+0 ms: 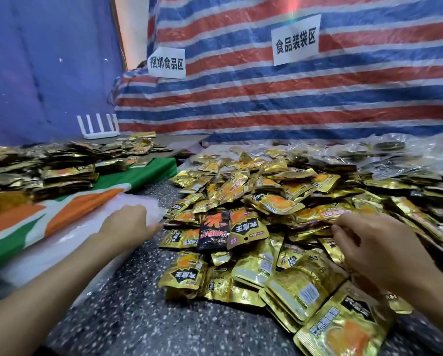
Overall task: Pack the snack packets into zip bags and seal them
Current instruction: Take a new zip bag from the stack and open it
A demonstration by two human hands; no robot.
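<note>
Fingers [346, 224] of right hand [374, 247] curled, apparently pinching gold snack packet [325, 213] atop heap on bench [138, 317], presumably for bagging. Left hand [128, 222] rests on clear zip bags [140, 200]; blurred, grip indeterminate.

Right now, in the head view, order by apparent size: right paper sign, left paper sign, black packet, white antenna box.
1. right paper sign
2. left paper sign and black packet: alike, packet nearer the camera, so unranked
3. white antenna box
</note>
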